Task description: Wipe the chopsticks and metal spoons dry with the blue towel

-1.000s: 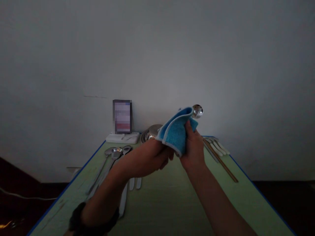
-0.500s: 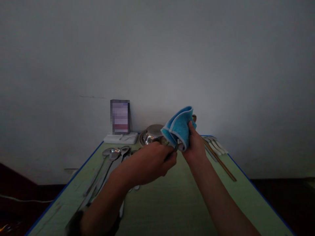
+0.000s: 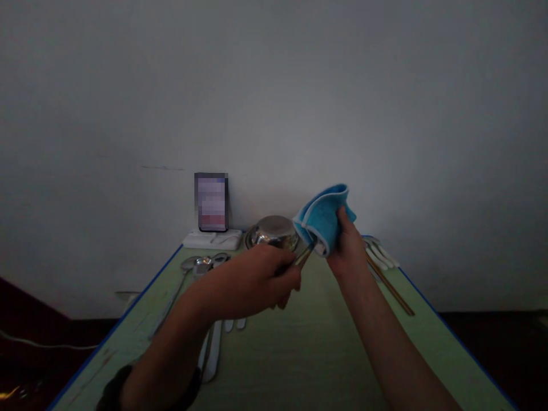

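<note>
My right hand (image 3: 349, 242) is closed around a folded blue cloth (image 3: 327, 216) with a pale edge, held up above the table. My left hand (image 3: 268, 279) grips the handle of a metal spoon (image 3: 305, 254), whose far end runs into the cloth and is hidden there. Behind my left hand, an upturned shiny metal bowl (image 3: 274, 229) stands at the back of the table. Several large metal spoons (image 3: 189, 264) lie to the left, partly covered by my left forearm.
The green table (image 3: 317, 348) has blue edges and meets the wall. Wooden chopsticks (image 3: 394, 288) and several white-handled utensils (image 3: 383, 254) lie at the right. A phone (image 3: 213, 202) stands upright on a white base (image 3: 212, 239) at the back left.
The spoon has slid back through the cloth: its bowl showed beyond the cloth before and is now hidden, while more handle shows. My right hand and the cloth have shifted slightly right.
</note>
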A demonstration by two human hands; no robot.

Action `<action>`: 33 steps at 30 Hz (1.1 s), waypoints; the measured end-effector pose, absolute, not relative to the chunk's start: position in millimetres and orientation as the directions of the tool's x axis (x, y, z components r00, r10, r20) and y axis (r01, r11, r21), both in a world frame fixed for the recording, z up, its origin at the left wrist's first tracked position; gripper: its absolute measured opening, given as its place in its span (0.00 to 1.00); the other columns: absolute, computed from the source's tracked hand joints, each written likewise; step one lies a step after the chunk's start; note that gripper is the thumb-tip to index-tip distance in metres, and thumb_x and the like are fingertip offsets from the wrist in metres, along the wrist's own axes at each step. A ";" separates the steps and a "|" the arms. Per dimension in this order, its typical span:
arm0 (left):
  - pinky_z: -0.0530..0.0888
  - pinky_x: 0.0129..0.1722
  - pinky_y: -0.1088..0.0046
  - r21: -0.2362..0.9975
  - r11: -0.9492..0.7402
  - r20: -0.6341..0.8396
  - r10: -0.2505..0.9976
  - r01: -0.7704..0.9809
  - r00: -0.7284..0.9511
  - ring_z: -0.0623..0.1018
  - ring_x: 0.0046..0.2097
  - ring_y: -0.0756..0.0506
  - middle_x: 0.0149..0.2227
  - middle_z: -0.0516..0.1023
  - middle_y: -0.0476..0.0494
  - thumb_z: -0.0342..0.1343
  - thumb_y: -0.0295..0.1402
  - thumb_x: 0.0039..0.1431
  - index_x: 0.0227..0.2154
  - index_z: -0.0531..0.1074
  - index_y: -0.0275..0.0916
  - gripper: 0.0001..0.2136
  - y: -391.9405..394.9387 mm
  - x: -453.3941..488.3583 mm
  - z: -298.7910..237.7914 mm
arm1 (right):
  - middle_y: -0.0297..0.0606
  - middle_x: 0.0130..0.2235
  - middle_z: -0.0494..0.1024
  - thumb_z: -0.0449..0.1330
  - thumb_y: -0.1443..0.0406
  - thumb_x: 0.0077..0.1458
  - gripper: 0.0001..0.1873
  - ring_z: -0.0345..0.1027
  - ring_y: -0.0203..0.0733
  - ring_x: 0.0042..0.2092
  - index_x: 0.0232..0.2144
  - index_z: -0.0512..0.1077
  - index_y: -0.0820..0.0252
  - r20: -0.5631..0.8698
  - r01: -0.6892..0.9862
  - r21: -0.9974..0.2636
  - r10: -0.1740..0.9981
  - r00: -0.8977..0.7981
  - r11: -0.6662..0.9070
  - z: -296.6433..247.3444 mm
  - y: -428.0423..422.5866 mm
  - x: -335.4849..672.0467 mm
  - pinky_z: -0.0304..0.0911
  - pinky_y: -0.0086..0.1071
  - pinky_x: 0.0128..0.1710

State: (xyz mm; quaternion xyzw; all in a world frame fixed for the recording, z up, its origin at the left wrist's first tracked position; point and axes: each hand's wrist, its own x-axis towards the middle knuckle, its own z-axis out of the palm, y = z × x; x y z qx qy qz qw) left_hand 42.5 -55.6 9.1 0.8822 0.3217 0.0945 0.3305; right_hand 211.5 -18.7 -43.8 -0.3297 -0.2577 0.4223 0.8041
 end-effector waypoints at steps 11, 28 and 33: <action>0.65 0.26 0.77 0.735 -0.493 0.025 0.705 0.465 0.709 0.67 0.26 0.52 0.23 0.65 0.52 0.36 0.40 0.62 0.28 0.64 0.37 0.16 -36.0 45.1 -10.6 | 0.34 0.33 0.78 0.65 0.65 0.39 0.15 0.71 0.36 0.34 0.34 0.72 0.59 0.292 -0.358 -0.840 0.896 0.334 0.407 -30.3 -29.8 227.8 0.66 0.35 0.38; 0.63 0.28 0.78 0.399 -0.623 0.094 0.757 0.672 0.646 0.72 0.27 0.51 0.25 0.76 0.49 0.45 0.41 0.58 0.27 0.75 0.40 0.16 -37.6 2.0 11.7 | 0.28 0.25 0.78 0.61 0.64 0.45 0.08 0.65 0.32 0.24 0.31 0.76 0.53 0.368 0.587 -0.617 0.852 -0.374 0.524 -21.9 -49.1 238.3 0.55 0.25 0.24; 0.63 0.27 0.79 0.475 -0.616 0.014 0.719 0.628 0.695 0.70 0.25 0.52 0.22 0.73 0.51 0.46 0.39 0.57 0.24 0.75 0.39 0.16 -35.1 -8.3 14.1 | 0.27 0.27 0.79 0.60 0.63 0.46 0.08 0.68 0.32 0.26 0.31 0.76 0.51 0.327 0.513 -0.649 0.815 -0.478 0.561 -18.4 -56.0 222.1 0.58 0.25 0.25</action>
